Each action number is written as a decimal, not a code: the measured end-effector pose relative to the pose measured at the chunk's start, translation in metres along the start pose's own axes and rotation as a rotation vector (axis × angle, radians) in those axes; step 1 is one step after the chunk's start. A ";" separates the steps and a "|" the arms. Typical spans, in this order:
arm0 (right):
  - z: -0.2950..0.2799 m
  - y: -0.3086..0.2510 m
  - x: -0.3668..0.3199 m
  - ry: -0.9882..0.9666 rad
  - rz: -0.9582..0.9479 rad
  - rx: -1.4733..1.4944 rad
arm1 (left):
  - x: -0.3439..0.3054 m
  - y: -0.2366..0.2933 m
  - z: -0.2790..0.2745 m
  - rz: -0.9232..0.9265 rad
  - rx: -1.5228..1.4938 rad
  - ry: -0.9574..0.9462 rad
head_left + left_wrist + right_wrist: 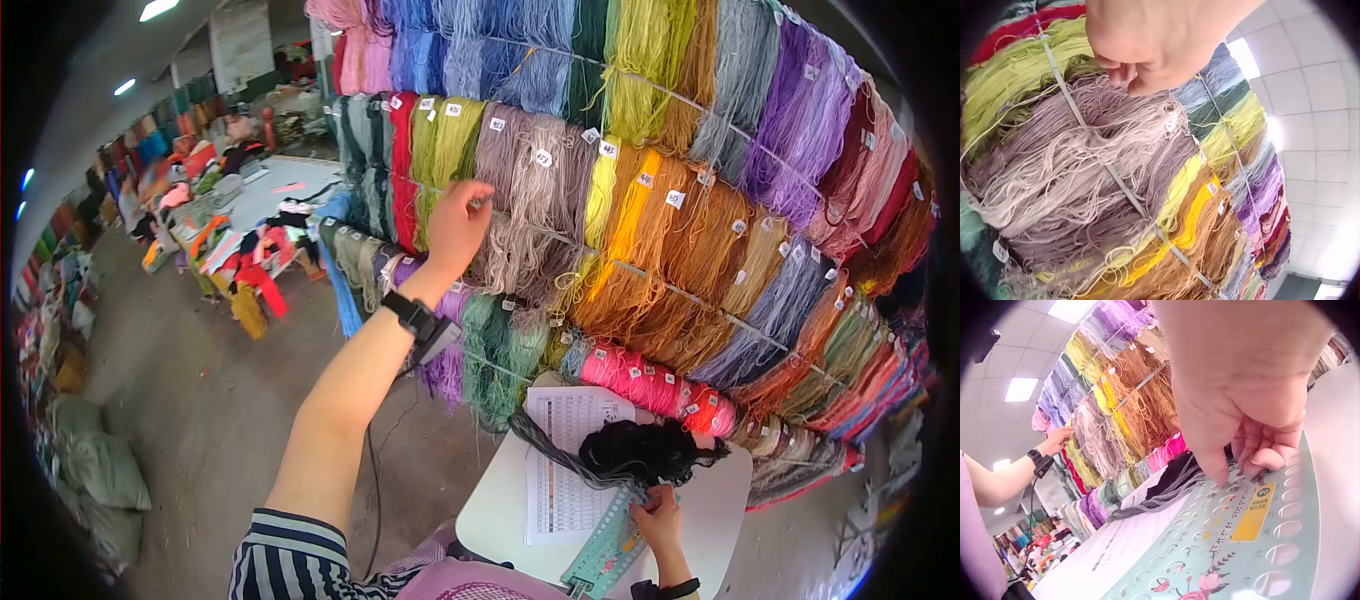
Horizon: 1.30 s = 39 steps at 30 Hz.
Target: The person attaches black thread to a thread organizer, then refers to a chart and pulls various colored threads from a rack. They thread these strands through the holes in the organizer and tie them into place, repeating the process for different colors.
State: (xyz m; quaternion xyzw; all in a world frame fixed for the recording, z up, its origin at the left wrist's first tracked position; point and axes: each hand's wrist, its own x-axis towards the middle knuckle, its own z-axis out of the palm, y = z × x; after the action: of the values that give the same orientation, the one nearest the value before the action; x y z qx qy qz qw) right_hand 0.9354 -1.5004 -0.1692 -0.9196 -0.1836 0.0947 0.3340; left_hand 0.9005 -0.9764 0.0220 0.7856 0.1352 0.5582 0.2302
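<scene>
White table [492, 518]: card [606, 548] under right hand [660, 520]

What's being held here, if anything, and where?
Right hand: the green holed card, at its far end. Left hand: cannot tell whether it holds anything.

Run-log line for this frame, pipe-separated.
left hand: raised by mauve skeins, fingers bent, hold unclear | right hand: fingers curled onto teal holed card | white table: black yarn, gray strands, printed sheet

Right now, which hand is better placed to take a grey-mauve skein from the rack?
Probably the left hand: it is raised close to the grey-mauve skeins, while the right hand is low, with its fingers on the perforated card.
</scene>
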 end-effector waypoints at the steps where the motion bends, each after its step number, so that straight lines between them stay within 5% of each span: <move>1: 0.000 -0.003 -0.006 0.003 0.006 -0.006 | 0.011 -0.006 0.003 -0.006 -0.009 0.019; 11: 0.003 -0.059 -0.037 0.200 0.067 -0.134 | 0.066 -0.006 0.024 -0.004 -0.026 0.122; 19: 0.008 -0.115 -0.033 0.134 0.048 -0.066 | 0.071 -0.036 0.018 -0.063 -0.086 0.008; 23: 0.009 -0.137 -0.021 0.102 0.027 -0.071 | 0.067 -0.051 0.007 -0.054 -0.415 -0.137; 28: 0.018 -0.164 0.000 0.088 -0.164 0.106 | 0.066 -0.013 -0.022 -0.446 -0.884 -0.413; 31: 0.022 -0.188 0.019 0.027 -0.205 0.280 | 0.037 0.001 -0.022 -0.182 -0.765 -0.604; 33: 0.016 -0.218 0.030 -0.104 -0.130 0.441 | -0.015 0.024 -0.023 -0.267 -0.918 -0.805; 37: 0.014 -0.302 0.051 -0.231 -0.083 1.136 | -0.124 0.073 -0.045 -0.088 -0.778 -1.028; 39: 0.013 -0.318 0.068 -0.419 -0.078 1.134 | -0.165 0.072 -0.046 -0.087 -0.781 -1.078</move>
State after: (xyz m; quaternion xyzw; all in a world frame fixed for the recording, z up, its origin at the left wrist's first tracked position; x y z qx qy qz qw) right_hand 0.9063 -1.2402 0.0235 -0.5526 -0.2000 0.3445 0.7321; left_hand 0.7975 -1.1062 -0.0626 0.8074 -0.1795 0.0855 0.5555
